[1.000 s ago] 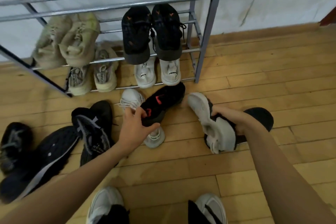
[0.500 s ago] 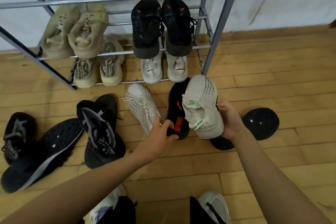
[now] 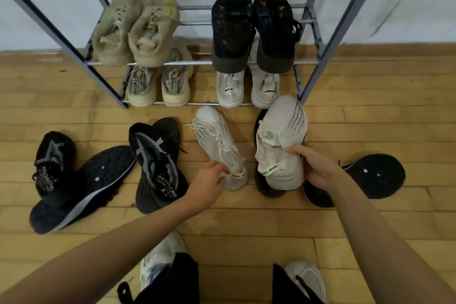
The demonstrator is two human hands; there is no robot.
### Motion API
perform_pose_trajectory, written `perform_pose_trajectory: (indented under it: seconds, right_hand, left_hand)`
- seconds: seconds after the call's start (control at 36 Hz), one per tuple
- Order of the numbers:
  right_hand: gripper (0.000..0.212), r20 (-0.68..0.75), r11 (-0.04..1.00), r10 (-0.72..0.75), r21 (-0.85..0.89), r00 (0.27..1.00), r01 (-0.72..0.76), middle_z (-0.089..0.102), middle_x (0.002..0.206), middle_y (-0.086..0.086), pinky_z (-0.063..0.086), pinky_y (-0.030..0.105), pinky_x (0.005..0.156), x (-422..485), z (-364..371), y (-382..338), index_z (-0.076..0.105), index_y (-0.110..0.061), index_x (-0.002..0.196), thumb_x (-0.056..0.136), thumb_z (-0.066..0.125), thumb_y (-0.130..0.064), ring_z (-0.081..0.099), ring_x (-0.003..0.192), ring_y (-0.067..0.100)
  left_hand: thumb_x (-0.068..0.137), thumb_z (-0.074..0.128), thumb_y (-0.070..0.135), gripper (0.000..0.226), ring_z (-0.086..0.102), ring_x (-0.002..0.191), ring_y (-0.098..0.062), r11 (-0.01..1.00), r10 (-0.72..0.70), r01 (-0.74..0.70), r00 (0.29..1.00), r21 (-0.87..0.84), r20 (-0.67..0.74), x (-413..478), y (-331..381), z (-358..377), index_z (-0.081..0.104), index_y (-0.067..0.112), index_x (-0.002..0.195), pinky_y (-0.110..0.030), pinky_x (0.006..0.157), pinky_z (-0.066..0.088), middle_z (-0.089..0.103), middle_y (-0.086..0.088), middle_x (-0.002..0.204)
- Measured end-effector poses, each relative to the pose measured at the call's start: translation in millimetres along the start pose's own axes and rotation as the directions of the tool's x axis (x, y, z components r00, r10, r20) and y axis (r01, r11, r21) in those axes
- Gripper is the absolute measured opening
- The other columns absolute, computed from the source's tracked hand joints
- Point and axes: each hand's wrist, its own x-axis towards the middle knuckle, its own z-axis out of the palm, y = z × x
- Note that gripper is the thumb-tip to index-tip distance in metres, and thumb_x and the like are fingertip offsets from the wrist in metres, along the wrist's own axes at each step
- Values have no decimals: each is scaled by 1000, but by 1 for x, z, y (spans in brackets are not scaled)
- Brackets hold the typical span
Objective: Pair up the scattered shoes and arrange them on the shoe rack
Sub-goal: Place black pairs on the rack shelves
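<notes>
A grey metal shoe rack [image 3: 320, 57] stands against the pale wall on a wooden plank floor [image 3: 385, 111]. Its top rails hold nothing visible. On the middle tier a beige pair [image 3: 138, 29] sits at the left and a black pair with small orange marks [image 3: 254, 29] at the right, heels toward the camera. On the bottom tier a cream pair [image 3: 158, 84] sits at the left and a white pair [image 3: 246, 86] at the right, partly under the shoes above.

The rest lie loose on the floor in front of the rack. At the far left a black shoe with a grey star [image 3: 53, 160] stands upright. Beside it a dark shoe lies sole-up [image 3: 98, 180]. Next, a black shoe with grey patterning [image 3: 158, 163] lies over another black shoe [image 3: 170, 128]. At the far right a black shoe lies sole-up [image 3: 377, 175].

In the middle, a laced white knit shoe [image 3: 217, 140] lies on the floor with its toe toward the rack. Just to its right a green-marked white knit shoe [image 3: 281, 140] is held over a black shoe with red trim [image 3: 269, 187] that is mostly covered.

The right hand [image 3: 318, 168] reaches in with the arm extended. It grips the green-marked shoe at its heel end, the thumb on top near the tongue and the fingers wrapped round the side. The left hand [image 3: 207, 182] reaches to the heel of the laced shoe, its fingers bent and pinching the collar.

The person's own feet in pale shoes [image 3: 158, 261] show at the bottom edge.
</notes>
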Motion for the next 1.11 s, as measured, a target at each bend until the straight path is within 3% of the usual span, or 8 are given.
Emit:
perform_pose_trajectory:
  seconds: [0.06,0.17,0.42,0.64,0.72,0.86,0.97,1.11]
  right_hand:
    - [21,-26,998,-2,-69,1000,0,64,115,5,45,39,98,2,9,6,60,-16,106,86,59,-10,59,105,22]
    - [55,-103,990,-43,-135,994,29,60,123,6,49,32,82,7,20,14,44,-11,131,81,66,-10,59,105,19]
    - [55,-270,972,-170,-204,948,117,56,129,6,47,42,97,-3,21,17,44,-19,134,82,57,-7,55,112,25]
    - [53,-435,943,-312,-248,845,220,56,121,6,51,31,74,-14,0,10,41,-22,139,89,44,-6,58,88,15]
    - [50,-444,889,-377,-419,813,184,57,126,10,50,37,82,-12,-20,7,38,-21,140,92,45,-14,59,102,25]
    - [47,-501,818,-295,-573,813,-56,52,133,19,44,36,87,2,-37,16,41,-3,136,90,47,-13,51,117,38]
    - [39,-516,646,-379,-742,769,-179,51,128,23,42,47,99,5,-30,26,51,-1,122,89,45,-20,48,116,41]
    - [36,-162,324,-756,-934,635,148,48,132,16,34,37,103,-9,16,36,56,-4,122,91,51,-22,41,125,30]
  left_hand:
    - [89,53,8,34,56,110,-22,1000,3,-3,1000,28,-4,-1,-8,-5,56,14,122,-30,92,45,50,-3,129]
    - [91,52,10,55,28,138,-23,977,119,-145,980,158,161,-1,-19,-3,36,19,143,-27,109,25,29,-5,150]
    - [88,58,28,78,23,137,-26,950,156,-215,955,228,253,15,-16,16,14,17,151,-32,113,19,31,-3,149]
    - [86,51,54,55,35,115,-23,928,139,-184,978,323,157,18,-19,11,48,18,127,-28,95,33,54,0,120]
    - [81,40,69,65,39,109,-22,930,128,-150,988,335,87,10,-18,9,60,19,116,-23,94,30,59,-1,105]
    - [93,44,49,46,38,121,-25,920,25,-67,993,385,115,10,-9,14,57,16,122,-30,100,36,53,-9,118]
    - [96,42,37,43,40,123,-27,908,-26,-39,989,418,148,13,6,17,46,11,131,-35,101,37,44,-11,133]
    - [97,44,30,33,45,117,-24,940,-43,-20,983,339,179,11,6,15,47,12,124,-35,92,43,51,-9,126]
